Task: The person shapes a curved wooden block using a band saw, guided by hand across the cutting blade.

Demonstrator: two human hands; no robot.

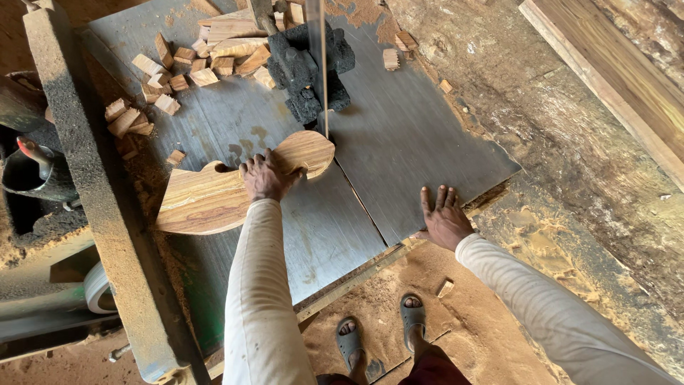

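Observation:
A curved wooden workpiece (pixel 206 199) lies flat on the grey metal saw table (pixel 399 135). Its rounded end sits right by the thin vertical band-saw blade (pixel 322 64). My left hand (pixel 267 177) presses down on top of the workpiece near that rounded end, fingers spread over the wood. My right hand (pixel 443 217) rests flat and open on the table's near right corner, holding nothing. A black blade guide block (pixel 306 68) stands behind the blade.
Several small wood offcuts (pixel 178 71) lie piled at the table's far left. A steel frame beam (pixel 92 192) runs along the left. Sawdust covers the floor (pixel 491 321) around my sandalled feet (pixel 381 331). A long plank (pixel 620 78) lies at the right.

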